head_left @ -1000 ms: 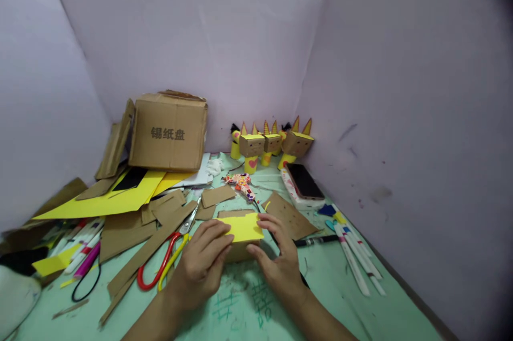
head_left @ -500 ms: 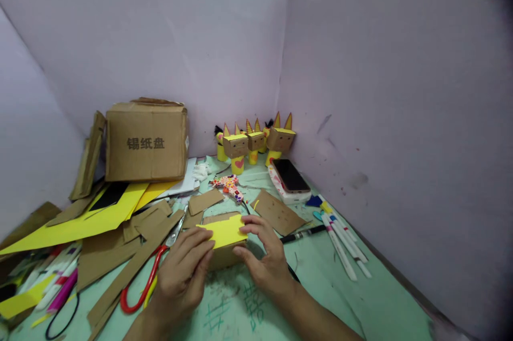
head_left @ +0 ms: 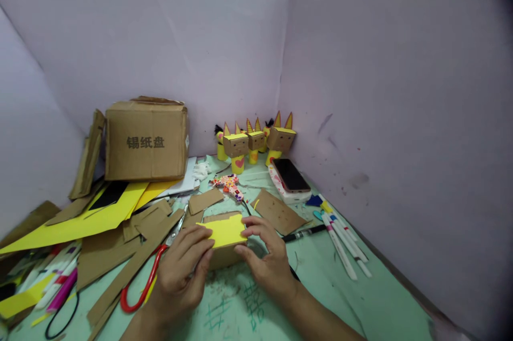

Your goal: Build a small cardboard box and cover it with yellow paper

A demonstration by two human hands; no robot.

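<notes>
A small cardboard box (head_left: 225, 256) rests on the green table covering in front of me, with a piece of yellow paper (head_left: 226, 231) lying over its top. My left hand (head_left: 182, 266) grips the box's left end, its fingertips pressing on the paper's left edge. On the opposite end my right hand (head_left: 266, 255) has its fingers on the paper's right edge and its thumb against the front face. Between them the box is held level. Red-handled scissors (head_left: 154, 271) lie just left of my left hand, partly hidden by it.
Cardboard strips (head_left: 136, 266) and yellow sheets (head_left: 100, 223) crowd the left side, below a large carton (head_left: 146, 142). Behind the box lies a patterned glue gun (head_left: 229, 186). Horned cardboard figures (head_left: 236, 146) stand at the back. A phone (head_left: 291, 175) and several markers (head_left: 340, 239) lie right.
Almost nothing differs. Both hands keep their hold on the box, and the yellow paper stays on top.
</notes>
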